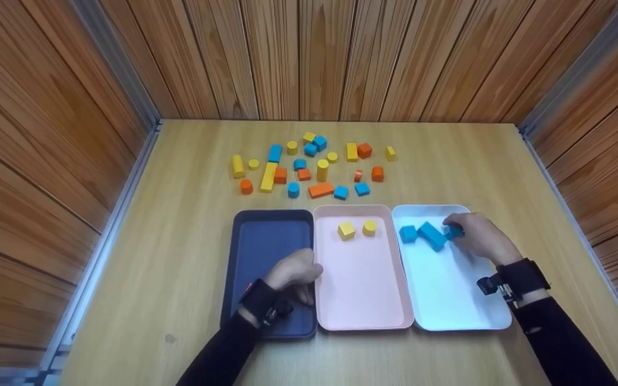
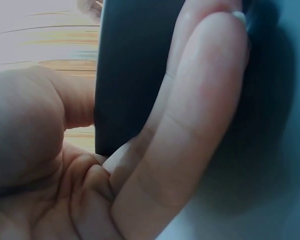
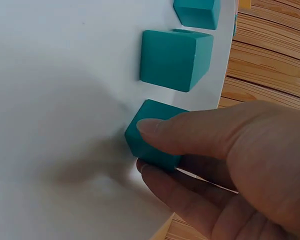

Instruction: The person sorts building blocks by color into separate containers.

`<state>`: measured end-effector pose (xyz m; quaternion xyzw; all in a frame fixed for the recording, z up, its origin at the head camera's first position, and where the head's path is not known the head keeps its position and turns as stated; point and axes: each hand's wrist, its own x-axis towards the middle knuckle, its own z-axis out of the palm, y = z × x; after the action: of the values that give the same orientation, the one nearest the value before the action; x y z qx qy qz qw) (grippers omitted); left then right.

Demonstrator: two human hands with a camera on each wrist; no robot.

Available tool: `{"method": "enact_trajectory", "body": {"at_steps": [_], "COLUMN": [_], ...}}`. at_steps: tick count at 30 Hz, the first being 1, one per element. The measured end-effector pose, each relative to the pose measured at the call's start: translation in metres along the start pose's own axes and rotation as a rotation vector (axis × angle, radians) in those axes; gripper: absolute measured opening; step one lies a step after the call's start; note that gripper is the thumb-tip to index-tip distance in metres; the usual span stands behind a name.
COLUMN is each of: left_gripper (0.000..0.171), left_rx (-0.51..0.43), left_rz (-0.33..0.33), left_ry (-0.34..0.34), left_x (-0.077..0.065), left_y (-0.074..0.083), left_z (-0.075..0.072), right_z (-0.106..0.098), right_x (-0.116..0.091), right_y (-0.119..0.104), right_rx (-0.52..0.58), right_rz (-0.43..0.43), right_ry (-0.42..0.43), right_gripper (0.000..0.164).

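Barely begun, I'd say: most blocks (image 1: 322, 170) lie loose on the counter (image 1: 180, 241).
From above, two yellow blocks (image 1: 346, 231) sit in the pink tray (image 1: 362, 300), blue ones (image 1: 431, 236) in the white tray (image 1: 448, 300). Left wrist: left hand (image 2: 160, 165) at the dark tray (image 2: 132, 65), grip I can't tell. Right wrist: right hand (image 3: 260, 155) pinching another blue block (image 3: 160, 108) at the white tray.

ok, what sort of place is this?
Probably an indoor work booth or test station: plank back wall, tabletop and a pink tray holding two yellow blocks.

The left tray (image 1: 274, 236) is navy, middle tray (image 1: 362, 284) pink, right tray (image 1: 443, 289) white; blocks (image 1: 431, 236) are orange, yellow, blue; walls (image 1: 319, 59) brown-grained.
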<state>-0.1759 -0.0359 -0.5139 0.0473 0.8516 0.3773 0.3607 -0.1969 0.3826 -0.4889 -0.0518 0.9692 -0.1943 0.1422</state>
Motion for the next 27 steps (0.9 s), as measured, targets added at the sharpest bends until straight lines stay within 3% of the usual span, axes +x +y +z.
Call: {"method": "enact_trajectory", "body": {"at_steps": [7,12,17,22,27], "left_gripper": [0.018,0.021,0.023,0.018,0.015], "left_rx": [-0.008,0.014,0.033,0.009,-0.010], "left_rz": [0.010,0.000,0.003,0.000,-0.009], "left_ry": [-0.027,-0.026,-0.011,-0.013,-0.005], "left_x": [0.001,0.002,0.003,0.003,0.001], "left_y": [0.000,0.000,0.003,0.004,0.001], "left_z": [0.003,-0.001,-0.008,-0.006,-0.001], "right_z": [-0.020,-0.044,-0.059,-0.060,-0.048], "right_x": [-0.008,0.002,0.039,0.085,0.129], "right_y": [-0.008,-0.035,-0.067,-0.088,-0.102], "right_rx": [0.000,0.025,0.051,0.063,0.052], "right_rz": [-0.022,-0.064,-0.103,-0.103,-0.115], "right_ry": [-0.011,0.067,0.131,0.103,0.043], "right_gripper": [0.048,0.048,0.048,0.049,0.047]}}
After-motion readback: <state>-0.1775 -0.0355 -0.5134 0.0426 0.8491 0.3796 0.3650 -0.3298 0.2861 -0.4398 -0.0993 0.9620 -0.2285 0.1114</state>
